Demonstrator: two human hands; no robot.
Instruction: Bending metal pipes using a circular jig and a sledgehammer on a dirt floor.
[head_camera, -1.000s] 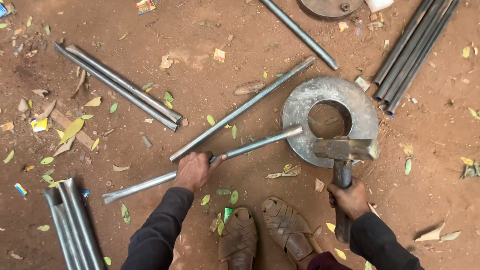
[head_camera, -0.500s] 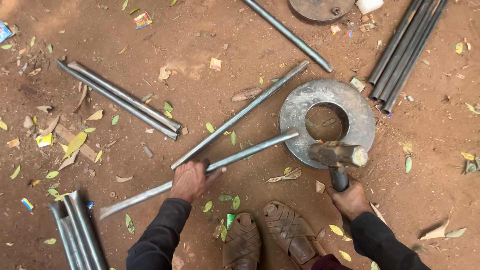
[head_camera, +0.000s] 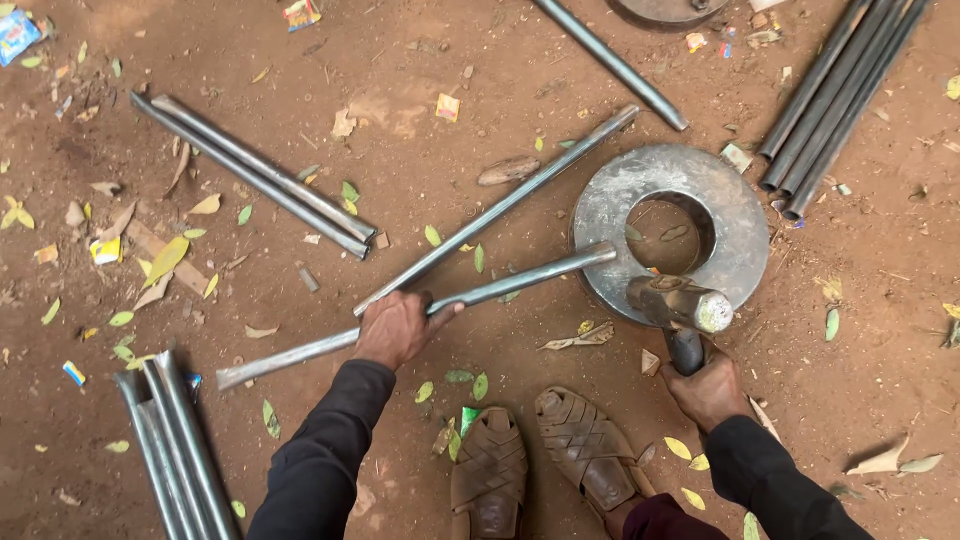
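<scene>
Head view. The left hand (head_camera: 395, 328) has its grip closed around a grey metal pipe (head_camera: 470, 293), holding it about mid-length; the pipe runs up and to the right of that grip, its far end resting on the rim of a thick steel ring (head_camera: 735, 230) lying flat on the dirt floor (head_camera: 420, 130). The right hand (head_camera: 708, 388) has its grip closed around the handle of a sledgehammer (head_camera: 680, 303), whose head sits just above that grip, over the ring's near rim and just right of the pipe's tip.

As a judgement, sound work here means keeping the pipe steady on the ring, the left grip well back from the struck end, and the hammer face square to the tip.

A second pipe (head_camera: 500, 205) lies just beyond the left grip, almost touching the held one. Paired pipes (head_camera: 255, 175) lie up-left, a bundle (head_camera: 170, 440) down-left, more pipes (head_camera: 835, 95) far right. Two sandalled feet (head_camera: 540, 460) sit between the grips, near the hammer's path.
</scene>
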